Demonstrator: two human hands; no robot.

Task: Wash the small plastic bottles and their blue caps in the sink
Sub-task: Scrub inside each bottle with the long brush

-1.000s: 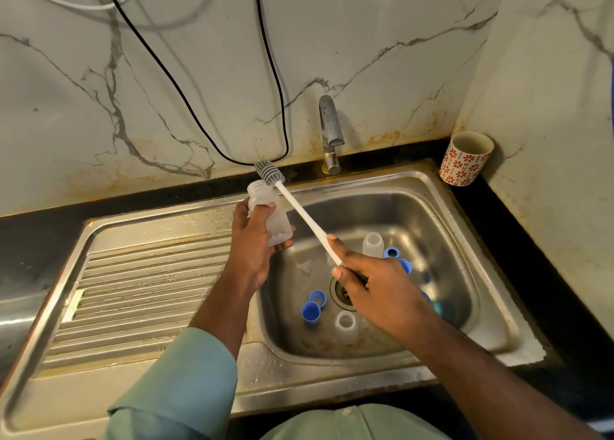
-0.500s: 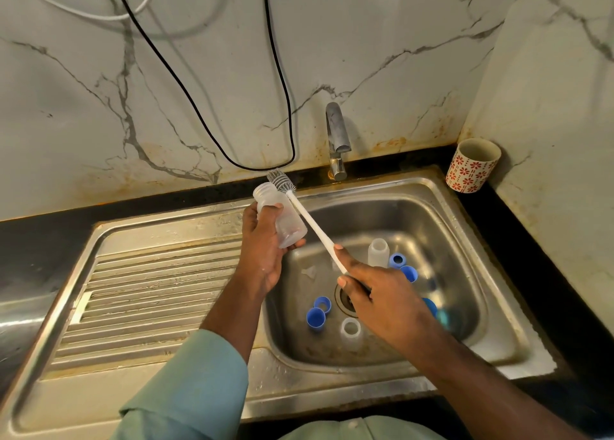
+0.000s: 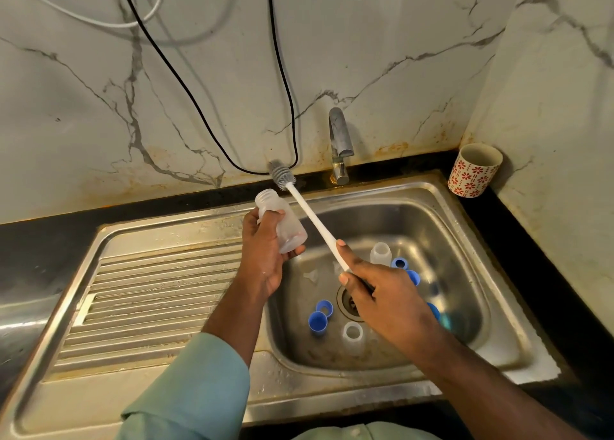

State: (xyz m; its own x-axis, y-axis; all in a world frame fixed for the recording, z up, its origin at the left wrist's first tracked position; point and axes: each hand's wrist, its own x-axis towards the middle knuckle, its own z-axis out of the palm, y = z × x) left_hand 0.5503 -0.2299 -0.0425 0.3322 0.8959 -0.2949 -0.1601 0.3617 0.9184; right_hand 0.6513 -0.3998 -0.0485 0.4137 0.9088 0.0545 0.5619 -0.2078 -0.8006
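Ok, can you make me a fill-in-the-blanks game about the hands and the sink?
1. The left hand holds a clear plastic ____.
2. The right hand grips a long white brush with ____ bristles.
3. The caps lying in the steel sink are ____.
4. The flower-patterned cup stands on the ____ counter.

Missing words: bottle; grey; blue; black

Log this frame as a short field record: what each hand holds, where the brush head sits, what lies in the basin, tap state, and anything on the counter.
left hand: grips a clear bottle, uncapped, tilted, mouth up-left
right hand: grips the handle of the bottle brush
brush head: outside the bottle, just beyond its mouth
sink: two more clear bottles, several blue caps, loose around the drain
tap: no water visible
counter: floral cup in the right corner
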